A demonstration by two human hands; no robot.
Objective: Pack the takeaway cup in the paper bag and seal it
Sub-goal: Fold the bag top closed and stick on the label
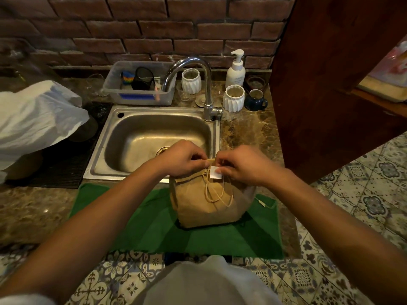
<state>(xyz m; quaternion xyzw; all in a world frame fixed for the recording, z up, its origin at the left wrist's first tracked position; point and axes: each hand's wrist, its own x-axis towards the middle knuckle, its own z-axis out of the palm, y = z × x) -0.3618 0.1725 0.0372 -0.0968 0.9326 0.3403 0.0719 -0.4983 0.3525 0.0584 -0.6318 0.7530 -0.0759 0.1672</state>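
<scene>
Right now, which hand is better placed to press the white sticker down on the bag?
Probably the right hand: its fingers already hold the small white sticker at the folded brown paper bag top.

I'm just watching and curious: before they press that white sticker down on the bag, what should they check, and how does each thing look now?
1. Bag upright on the green cloth: ok.
2. Bag top folded shut under the left hand: ok, pinched together.
3. Sticker over the fold, at the right hand: ok; whether it already sticks, cannot tell.
4. String handles clear of the sticker: not ok, they run up right beside it.
5. Cup inside: cannot tell, bag hides it.
</scene>
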